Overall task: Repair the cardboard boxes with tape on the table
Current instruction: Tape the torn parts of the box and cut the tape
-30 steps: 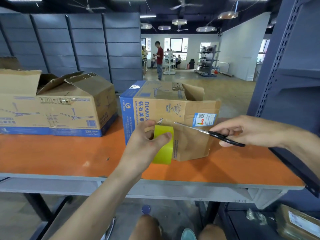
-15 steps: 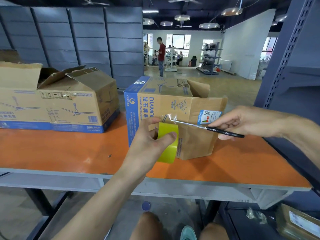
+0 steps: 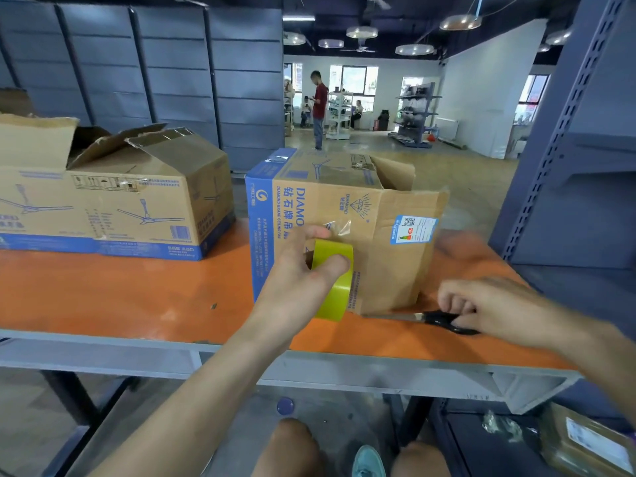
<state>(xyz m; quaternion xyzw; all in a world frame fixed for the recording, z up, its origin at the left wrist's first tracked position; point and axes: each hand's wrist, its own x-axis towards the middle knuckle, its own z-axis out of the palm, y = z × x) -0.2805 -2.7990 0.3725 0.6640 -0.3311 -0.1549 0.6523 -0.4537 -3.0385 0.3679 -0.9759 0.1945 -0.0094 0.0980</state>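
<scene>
The brown corrugated cardboard box with a blue printed edge (image 3: 375, 215) stands on the orange table top (image 3: 120, 290), near its front edge, with one top flap raised at one o'clock. I judge it light and stiff across the panels but weak at the creased flaps and corners. It is best steadied by a flat palm on a wall or at the firm blue corner at nine o'clock, not by a flap. Just in front of its near face the left hand (image 3: 296, 280) grips a yellow-green roll of clear packing tape (image 3: 339, 287), one digit across the outer band and another over the top. A short free end of clear tape (image 3: 339, 227) stands at twelve o'clock of the roll; whether it touches the box I cannot tell. That film looks thin, sticky and apt to fold on itself. At four o'clock of the box the blurred right hand (image 3: 481, 304) curls its fingers on the black-handled steel scissors (image 3: 444, 320), which lie on the table with blades towards the box's base. A larger open cardboard box (image 3: 137, 201) sits at nine o'clock, well apart.
</scene>
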